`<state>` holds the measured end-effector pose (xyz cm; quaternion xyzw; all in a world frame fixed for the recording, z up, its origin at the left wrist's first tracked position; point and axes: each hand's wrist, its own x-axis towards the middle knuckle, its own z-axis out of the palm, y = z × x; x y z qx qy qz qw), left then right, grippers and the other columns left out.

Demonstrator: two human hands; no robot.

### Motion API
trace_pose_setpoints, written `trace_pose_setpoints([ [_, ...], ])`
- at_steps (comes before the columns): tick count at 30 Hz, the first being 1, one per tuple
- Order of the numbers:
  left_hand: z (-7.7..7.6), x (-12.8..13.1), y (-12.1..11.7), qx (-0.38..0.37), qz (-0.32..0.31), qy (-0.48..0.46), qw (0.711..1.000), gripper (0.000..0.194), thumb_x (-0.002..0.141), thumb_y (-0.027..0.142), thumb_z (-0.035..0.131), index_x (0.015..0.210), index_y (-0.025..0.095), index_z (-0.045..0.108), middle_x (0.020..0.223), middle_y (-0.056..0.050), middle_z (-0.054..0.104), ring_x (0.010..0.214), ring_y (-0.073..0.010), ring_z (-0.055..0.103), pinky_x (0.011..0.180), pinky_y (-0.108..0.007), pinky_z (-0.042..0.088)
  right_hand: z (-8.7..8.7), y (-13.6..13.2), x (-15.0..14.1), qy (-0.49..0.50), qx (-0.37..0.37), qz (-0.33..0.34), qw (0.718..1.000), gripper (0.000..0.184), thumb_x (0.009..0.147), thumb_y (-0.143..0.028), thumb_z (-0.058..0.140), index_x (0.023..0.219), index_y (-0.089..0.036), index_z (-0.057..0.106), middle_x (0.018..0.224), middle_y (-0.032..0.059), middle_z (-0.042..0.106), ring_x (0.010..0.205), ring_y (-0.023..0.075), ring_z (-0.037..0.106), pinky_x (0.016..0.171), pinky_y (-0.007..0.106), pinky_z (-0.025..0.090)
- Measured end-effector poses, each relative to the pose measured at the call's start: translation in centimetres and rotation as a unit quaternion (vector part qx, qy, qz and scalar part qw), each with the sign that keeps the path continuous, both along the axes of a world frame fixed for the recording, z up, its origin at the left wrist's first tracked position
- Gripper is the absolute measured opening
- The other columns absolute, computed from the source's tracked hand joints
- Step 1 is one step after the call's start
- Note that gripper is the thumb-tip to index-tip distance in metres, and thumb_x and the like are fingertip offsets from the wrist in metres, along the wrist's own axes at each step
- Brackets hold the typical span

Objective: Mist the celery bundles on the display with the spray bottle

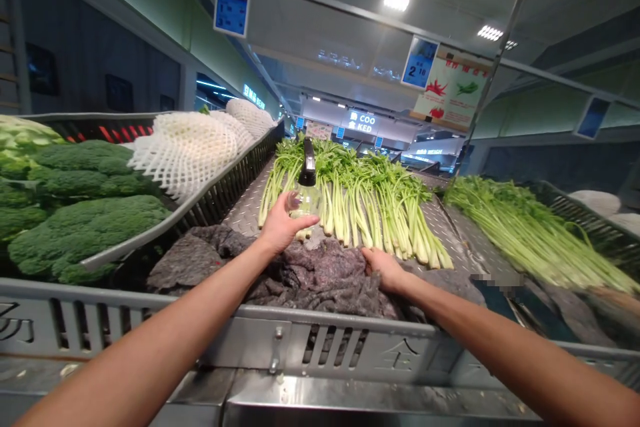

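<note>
My left hand (287, 223) is curled around the clear body of a spray bottle (309, 170) with a black spray head, held upright over the front of the crate. Behind the bottle lies a row of celery (350, 207), stalk ends toward me and leaves away. A damp-looking dark grey cloth (320, 270) is bunched along the crate's front. My right hand (385, 270) is on this cloth, just below the celery ends, its fingers closed at the cloth's edge.
At left, a crate holds broccoli (85, 227) and net-wrapped white vegetables (190, 147). More celery (535, 227) lies in the right-hand section. The grey crate wall (350, 347) runs along the front. Price signs (420, 62) hang from a rail above.
</note>
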<state>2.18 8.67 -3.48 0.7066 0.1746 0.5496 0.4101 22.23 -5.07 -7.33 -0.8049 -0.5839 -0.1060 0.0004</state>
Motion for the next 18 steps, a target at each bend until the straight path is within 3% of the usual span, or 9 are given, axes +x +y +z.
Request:
trace_pose_setpoints([
  [5, 0.0, 0.0, 0.0, 0.003, 0.011, -0.002, 1.0, 0.073, 0.047, 0.04, 0.072, 0.109, 0.014, 0.045, 0.101, -0.008, 0.056, 0.094, -0.0209, 0.052, 0.087, -0.036, 0.036, 2.8, -3.5, -1.1, 0.078, -0.184, 0.068, 0.978, 0.024, 0.065, -0.014, 0.049, 0.088, -0.017, 0.057, 0.082, 0.0048, 0.058, 0.074, 0.0158, 0.053, 0.064, 0.024, 0.039],
  [6, -0.1, 0.0, 0.1, 0.003, 0.011, -0.005, 1.0, 0.072, 0.047, 0.04, 0.072, 0.109, 0.015, 0.045, 0.1, -0.008, 0.056, 0.093, -0.0208, 0.052, 0.087, -0.036, 0.036, 3.4, -3.9, -1.8, 0.082, -0.18, 0.063, 0.978, 0.028, 0.067, -0.018, 0.049, 0.093, -0.017, 0.057, 0.088, 0.0062, 0.058, 0.077, 0.0169, 0.054, 0.066, 0.026, 0.04],
  [7, -0.1, 0.0, 0.0, 0.003, 0.009, -0.009, 1.0, 0.072, 0.047, 0.04, 0.072, 0.109, 0.015, 0.045, 0.1, -0.008, 0.057, 0.093, -0.0208, 0.053, 0.087, -0.036, 0.036, 3.8, -4.0, -2.5, 0.066, -0.117, 0.078, 0.988, 0.037, 0.067, -0.023, 0.051, 0.103, -0.017, 0.053, 0.099, 0.0085, 0.055, 0.086, 0.019, 0.052, 0.072, 0.029, 0.04],
  [8, -0.1, 0.1, 0.0, 0.002, 0.006, -0.014, 1.0, 0.071, 0.047, 0.04, 0.072, 0.109, 0.015, 0.046, 0.1, -0.008, 0.057, 0.092, -0.0207, 0.053, 0.087, -0.036, 0.037, 3.8, -3.9, -3.2, 0.048, -0.055, 0.122, 0.99, 0.055, 0.065, -0.028, 0.055, 0.117, -0.019, 0.043, 0.115, 0.0103, 0.046, 0.097, 0.0214, 0.048, 0.079, 0.032, 0.038],
  [10, 0.0, 0.1, 0.0, -0.002, 0.0, -0.025, 1.0, 0.07, 0.048, 0.04, 0.071, 0.108, 0.015, 0.046, 0.099, -0.008, 0.057, 0.092, -0.0204, 0.053, 0.086, -0.036, 0.037, 3.2, -2.6, -4.6, 0.032, -0.047, 0.236, 0.97, 0.079, 0.059, -0.029, 0.061, 0.129, -0.024, 0.025, 0.134, 0.0101, 0.025, 0.113, 0.0247, 0.036, 0.09, 0.036, 0.032],
  [13, 0.2, 0.2, -0.1, -0.011, 0.001, -0.04, 0.999, 0.068, 0.048, 0.04, 0.071, 0.106, 0.015, 0.047, 0.098, -0.007, 0.057, 0.091, -0.02, 0.053, 0.084, -0.035, 0.038, 1.6, 0.7, -5.7, -0.017, -0.089, 0.304, 0.948, 0.072, 0.06, -0.022, 0.06, 0.126, -0.027, 0.031, 0.136, 0.0088, 0.022, 0.119, 0.0282, 0.026, 0.094, 0.044, 0.024],
  [18, 0.6, -0.2, 0.3, -0.027, 0.024, -0.046, 0.998, 0.066, 0.047, 0.039, 0.072, 0.103, 0.014, 0.047, 0.094, -0.006, 0.057, 0.087, -0.019, 0.053, 0.082, -0.034, 0.039, 1.6, 5.3, -5.1, -0.006, -0.02, 0.255, 0.967, 0.051, 0.072, -0.021, 0.048, 0.122, -0.019, 0.039, 0.13, 0.0131, 0.031, 0.115, 0.0253, 0.033, 0.092, 0.04, 0.031],
])
